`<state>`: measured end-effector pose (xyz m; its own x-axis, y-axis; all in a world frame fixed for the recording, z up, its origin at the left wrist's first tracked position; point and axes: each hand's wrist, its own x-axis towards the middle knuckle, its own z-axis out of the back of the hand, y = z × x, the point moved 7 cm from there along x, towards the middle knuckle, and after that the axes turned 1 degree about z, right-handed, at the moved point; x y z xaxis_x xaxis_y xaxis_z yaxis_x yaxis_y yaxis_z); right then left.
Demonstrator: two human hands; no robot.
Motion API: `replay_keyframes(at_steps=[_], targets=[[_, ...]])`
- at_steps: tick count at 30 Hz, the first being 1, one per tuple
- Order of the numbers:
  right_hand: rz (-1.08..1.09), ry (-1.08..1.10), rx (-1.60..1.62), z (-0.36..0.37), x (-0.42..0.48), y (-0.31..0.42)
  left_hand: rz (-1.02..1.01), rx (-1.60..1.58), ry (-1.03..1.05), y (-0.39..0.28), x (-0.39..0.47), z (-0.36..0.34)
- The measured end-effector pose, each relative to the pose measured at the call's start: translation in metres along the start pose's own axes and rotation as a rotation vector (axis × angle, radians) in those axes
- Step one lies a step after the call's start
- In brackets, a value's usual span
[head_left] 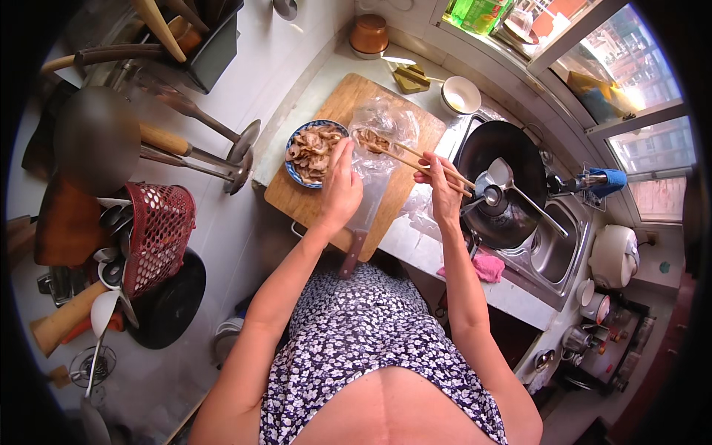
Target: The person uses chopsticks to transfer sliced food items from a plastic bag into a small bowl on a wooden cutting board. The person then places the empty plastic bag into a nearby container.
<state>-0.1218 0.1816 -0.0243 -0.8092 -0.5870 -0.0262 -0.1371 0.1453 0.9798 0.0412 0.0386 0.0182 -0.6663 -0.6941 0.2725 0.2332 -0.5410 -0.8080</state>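
My right hand (441, 186) grips a pair of wooden chopsticks (418, 162), tips inside a clear plastic bag (391, 119) at some sliced meat (374, 139). My left hand (340, 192) is upright between the bag and a blue-and-white bowl (288, 158) heaped with sliced meat (314, 150). Its fingertips are beside the bag's near edge; whether they pinch the plastic or touch the bowl's rim cannot be made out. Bag and bowl rest on a wooden cutting board (345, 100). A cleaver (352, 256) lies there, handle overhanging the front edge, blade partly under the bag.
Right of the board, a black wok (478, 144) sits over the sink (558, 233), holding a metal spatula (500, 173). A white bowl (461, 94) and a copper-coloured pot (369, 34) stand behind. Utensils and a red basket (158, 233) hang at left. A pink cloth (488, 268) lies on the counter edge.
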Motion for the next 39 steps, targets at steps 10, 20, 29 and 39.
replay_keyframes(at_steps=[10,20,29,39], targets=[[0.038,-0.024,0.003,-0.018,-0.011,-0.017,0.080,-0.104,0.003,0.007,0.004,-0.004],[-0.021,-0.064,0.071,-0.013,-0.016,-0.011,0.162,-0.209,0.053,-0.008,0.013,-0.001],[0.239,0.089,-0.352,-0.052,-0.034,0.011,0.107,-0.233,0.027,-0.006,0.012,-0.006],[0.042,0.000,-0.020,-0.038,-0.023,-0.010,0.111,-0.328,0.033,-0.009,0.017,-0.007]])
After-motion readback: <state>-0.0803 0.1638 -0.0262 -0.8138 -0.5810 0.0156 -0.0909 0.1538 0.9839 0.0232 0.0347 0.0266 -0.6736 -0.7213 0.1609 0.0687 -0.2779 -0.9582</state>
